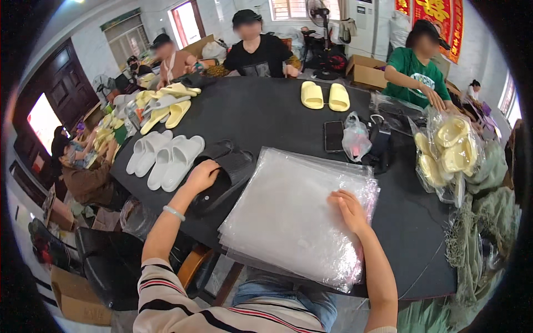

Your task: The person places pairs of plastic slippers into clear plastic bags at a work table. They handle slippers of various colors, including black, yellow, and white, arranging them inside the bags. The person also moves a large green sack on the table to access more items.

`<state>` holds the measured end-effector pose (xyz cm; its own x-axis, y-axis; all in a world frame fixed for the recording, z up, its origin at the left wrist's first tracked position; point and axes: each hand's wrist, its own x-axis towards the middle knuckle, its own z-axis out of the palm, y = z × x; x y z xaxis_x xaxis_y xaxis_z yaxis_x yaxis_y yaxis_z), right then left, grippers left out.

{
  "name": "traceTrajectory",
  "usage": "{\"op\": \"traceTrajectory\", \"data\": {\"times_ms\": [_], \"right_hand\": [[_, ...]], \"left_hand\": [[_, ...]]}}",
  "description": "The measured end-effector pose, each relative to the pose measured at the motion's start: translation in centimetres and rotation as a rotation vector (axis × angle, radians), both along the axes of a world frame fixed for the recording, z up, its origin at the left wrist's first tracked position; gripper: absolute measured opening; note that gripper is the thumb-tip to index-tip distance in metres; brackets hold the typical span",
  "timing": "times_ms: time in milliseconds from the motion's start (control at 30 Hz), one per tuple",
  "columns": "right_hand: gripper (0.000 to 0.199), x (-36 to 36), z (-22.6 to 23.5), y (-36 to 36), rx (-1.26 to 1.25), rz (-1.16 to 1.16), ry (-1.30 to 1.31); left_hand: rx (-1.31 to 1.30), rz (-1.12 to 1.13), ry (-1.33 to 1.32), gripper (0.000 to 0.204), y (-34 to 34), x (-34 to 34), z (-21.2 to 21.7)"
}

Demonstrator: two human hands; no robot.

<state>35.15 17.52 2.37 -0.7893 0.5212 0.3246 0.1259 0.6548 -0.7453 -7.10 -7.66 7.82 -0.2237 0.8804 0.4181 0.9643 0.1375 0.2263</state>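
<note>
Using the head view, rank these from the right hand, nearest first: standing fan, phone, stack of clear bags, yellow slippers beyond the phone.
1. Stack of clear bags: directly under the right hand.
2. Phone: beyond the stack.
3. Yellow slippers: near the table's far edge.
4. Standing fan: past the table.

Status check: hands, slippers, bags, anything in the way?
Left hand at black slippers. Right hand on clear bag stack. Phone beyond the stack, not on it.
</note>
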Motion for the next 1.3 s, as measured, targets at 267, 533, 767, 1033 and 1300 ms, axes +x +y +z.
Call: {"op": "traceTrajectory", "data": {"times_ms": [267,533,767,1033,1300], "right_hand": [[0.038,0.0,0.6,-0.2,0.045,-0.025,-0.032],[0.038,-0.3,0.6,-0.5,0.050,-0.025,-0.048],[0.039,-0.3,0.9,-0.7,0.028,-0.020,-0.054],[0.042,0.2,-0.1,0.1,0.043,-0.003,-0.084],[0.032,3.0,2.3,1.8,-0.007,-0.264,0.255]], "left_hand": [[-0.426,0.366,0.115,0.065,-2.4,6.4,-1.9],[-0.401,0.442,0.078,0.056,-4.7,3.1,-2.3],[-0.354,0.476,0.138,0.050,-6.5,-3.4,-2.8],[-0.362,0.559,0.201,0.050,-7.0,-10.8,-2.8],[-0.080,0.827,0.173,0.028,-3.3,-6.0,-1.7]]}}
